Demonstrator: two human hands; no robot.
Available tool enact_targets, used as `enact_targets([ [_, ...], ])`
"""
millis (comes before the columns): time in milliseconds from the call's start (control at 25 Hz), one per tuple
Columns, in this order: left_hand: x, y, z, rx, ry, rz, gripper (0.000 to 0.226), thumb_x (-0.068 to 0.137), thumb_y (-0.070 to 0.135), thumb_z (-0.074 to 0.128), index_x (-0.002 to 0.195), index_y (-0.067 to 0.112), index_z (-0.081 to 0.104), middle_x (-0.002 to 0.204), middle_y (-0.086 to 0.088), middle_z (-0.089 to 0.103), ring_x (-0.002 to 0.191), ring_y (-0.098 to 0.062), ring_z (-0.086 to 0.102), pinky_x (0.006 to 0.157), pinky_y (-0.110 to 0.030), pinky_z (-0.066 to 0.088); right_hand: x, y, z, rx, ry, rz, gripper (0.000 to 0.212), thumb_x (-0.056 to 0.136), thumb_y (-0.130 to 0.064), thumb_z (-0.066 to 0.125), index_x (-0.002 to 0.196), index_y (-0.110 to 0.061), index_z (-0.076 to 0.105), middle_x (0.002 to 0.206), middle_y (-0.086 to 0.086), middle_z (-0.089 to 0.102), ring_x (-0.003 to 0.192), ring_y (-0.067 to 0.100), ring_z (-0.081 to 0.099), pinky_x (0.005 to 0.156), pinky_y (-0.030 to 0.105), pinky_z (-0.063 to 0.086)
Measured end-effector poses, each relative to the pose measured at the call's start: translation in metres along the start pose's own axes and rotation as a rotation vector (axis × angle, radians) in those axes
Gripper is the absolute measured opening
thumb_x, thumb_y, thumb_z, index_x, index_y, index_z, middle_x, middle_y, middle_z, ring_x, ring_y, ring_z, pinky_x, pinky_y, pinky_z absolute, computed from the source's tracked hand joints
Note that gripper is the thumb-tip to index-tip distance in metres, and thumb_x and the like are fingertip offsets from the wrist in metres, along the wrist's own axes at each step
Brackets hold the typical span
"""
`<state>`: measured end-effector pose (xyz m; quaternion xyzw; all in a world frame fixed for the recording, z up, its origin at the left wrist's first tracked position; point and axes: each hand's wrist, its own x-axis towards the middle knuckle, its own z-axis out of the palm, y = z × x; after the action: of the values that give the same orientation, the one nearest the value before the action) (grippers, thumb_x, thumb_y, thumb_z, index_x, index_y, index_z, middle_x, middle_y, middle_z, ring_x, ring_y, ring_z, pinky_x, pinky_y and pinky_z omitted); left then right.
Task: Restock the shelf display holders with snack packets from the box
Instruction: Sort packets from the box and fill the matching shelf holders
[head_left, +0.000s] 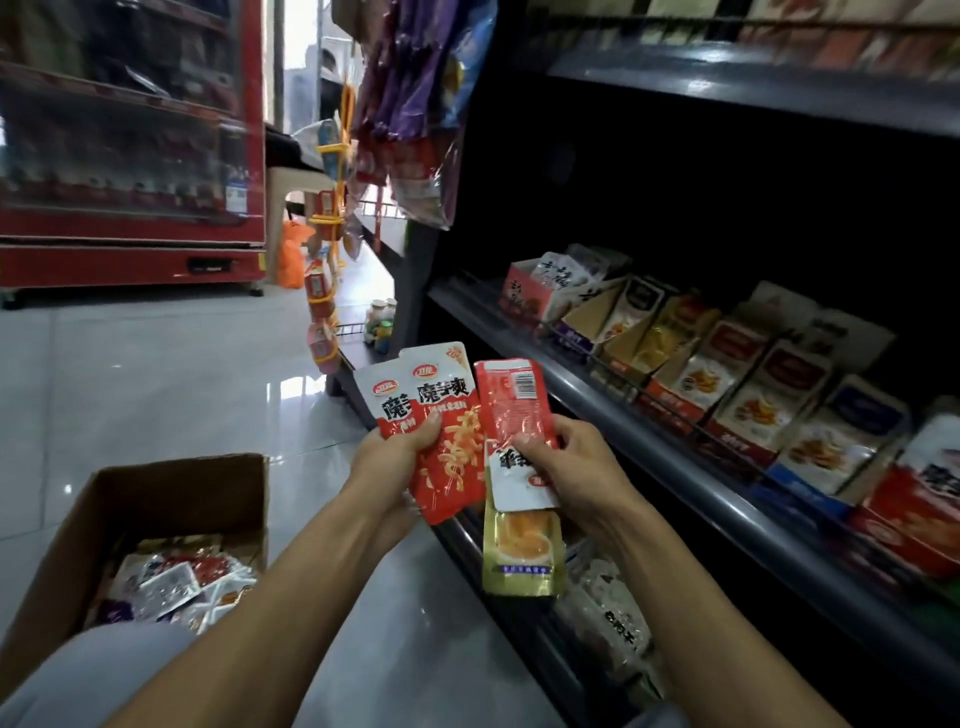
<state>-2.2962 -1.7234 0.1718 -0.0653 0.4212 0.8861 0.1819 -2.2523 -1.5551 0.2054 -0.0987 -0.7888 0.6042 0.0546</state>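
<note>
My left hand (392, 457) grips two red-and-white snack packets (441, 415), fanned upright in front of the shelf. My right hand (576, 473) holds a small stack: a red packet (511, 402) turned back-side out with a barcode, a white one behind it, and a gold packet (522, 553) hanging below. An open cardboard box (156, 519) with several loose packets stands on the floor at lower left. A row of cardboard display holders (727, 389) filled with packets lines the dark shelf on the right.
The dark shelf edge (623, 415) runs diagonally just right of my hands, with a lower shelf of packets beneath. Hanging snack strips (327, 291) dangle at the shelf's end. A red drinks cooler (130, 145) stands at far left on the glossy tiled floor.
</note>
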Motion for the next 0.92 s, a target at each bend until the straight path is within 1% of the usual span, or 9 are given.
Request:
enact_targets([
  [120,-0.004,-0.004,0.01,0.08,0.015,0.03,0.021,0.091,0.012,0.066,0.111,0.014,0.063,0.096,-0.008,0.076,0.083,-0.026,0.073,0.065,-0.04,0.059,0.004,-0.006,-0.013,0.242,0.208,0.015,0.014,0.093,-0.008,0.062,0.105,-0.007,0.068,0.092,0.01,0.076,0.082,0.027,0.073,0.079,0.043,0.059],
  [240,-0.014,-0.013,0.027,0.098,-0.073,0.002,0.025,0.088,0.008,0.068,0.112,0.007,0.065,0.099,-0.014,0.075,0.087,-0.031,0.073,0.074,-0.043,0.06,0.006,-0.013,-0.002,0.353,0.395,-0.05,0.009,0.092,-0.006,0.064,0.099,-0.012,0.067,0.085,0.003,0.075,0.073,0.018,0.072,0.067,0.035,0.059],
  [320,-0.017,-0.019,0.037,0.129,-0.133,0.014,0.029,0.082,-0.003,0.07,0.11,0.003,0.066,0.096,-0.016,0.075,0.079,-0.028,0.074,0.066,-0.039,0.061,0.005,-0.013,0.008,0.372,0.476,-0.055,0.007,0.091,-0.007,0.065,0.092,-0.014,0.066,0.082,0.003,0.075,0.069,0.017,0.073,0.059,0.031,0.057],
  [400,-0.016,-0.022,0.042,0.155,-0.145,0.006,0.031,0.079,-0.012,0.069,0.107,0.001,0.066,0.09,-0.014,0.074,0.069,-0.025,0.073,0.054,-0.033,0.059,0.004,-0.012,0.008,0.363,0.498,-0.028,0.006,0.09,-0.009,0.068,0.088,-0.015,0.067,0.084,0.005,0.075,0.07,0.019,0.074,0.06,0.033,0.058],
  [560,-0.005,-0.022,0.04,0.149,-0.138,-0.067,0.028,0.083,-0.009,0.065,0.109,0.002,0.063,0.094,-0.017,0.073,0.064,-0.026,0.071,0.045,-0.03,0.054,-0.001,-0.01,-0.02,0.212,0.517,0.001,0.01,0.088,-0.015,0.071,0.093,-0.023,0.069,0.093,0.002,0.075,0.084,0.022,0.073,0.079,0.042,0.06],
  [640,0.001,-0.023,0.043,0.142,-0.126,-0.11,0.027,0.084,-0.007,0.065,0.108,0.004,0.063,0.091,-0.015,0.075,0.069,-0.029,0.073,0.053,-0.035,0.058,-0.008,-0.012,-0.036,0.128,0.588,-0.101,0.013,0.09,-0.015,0.068,0.095,-0.027,0.069,0.097,-0.002,0.074,0.088,0.014,0.071,0.081,0.035,0.058],
  [720,0.005,-0.023,0.05,0.137,-0.144,-0.15,0.025,0.085,-0.003,0.066,0.108,0.007,0.063,0.091,-0.014,0.076,0.073,-0.029,0.074,0.056,-0.037,0.059,-0.017,-0.013,-0.048,-0.095,0.58,-0.254,0.018,0.093,-0.012,0.064,0.102,-0.027,0.07,0.101,-0.005,0.07,0.09,0.002,0.065,0.084,0.025,0.055],
  [840,0.004,-0.021,0.067,0.128,-0.241,-0.191,0.019,0.089,0.007,0.065,0.108,0.008,0.064,0.096,-0.014,0.075,0.079,-0.03,0.074,0.063,-0.04,0.061,-0.03,0.0,-0.056,-0.647,0.355,-0.251,0.031,0.095,-0.018,0.059,0.123,-0.029,0.066,0.127,-0.01,0.054,0.119,0.008,0.047,0.103,0.043,0.046],
  [920,-0.001,-0.023,0.077,0.124,-0.312,-0.201,0.014,0.091,0.012,0.063,0.104,0.01,0.065,0.094,-0.013,0.075,0.079,-0.029,0.074,0.066,-0.04,0.061,-0.041,0.004,-0.06,-0.665,0.257,-0.156,0.038,0.091,-0.032,0.056,0.129,-0.037,0.061,0.145,-0.01,0.039,0.137,0.012,0.032,0.111,0.05,0.036],
])
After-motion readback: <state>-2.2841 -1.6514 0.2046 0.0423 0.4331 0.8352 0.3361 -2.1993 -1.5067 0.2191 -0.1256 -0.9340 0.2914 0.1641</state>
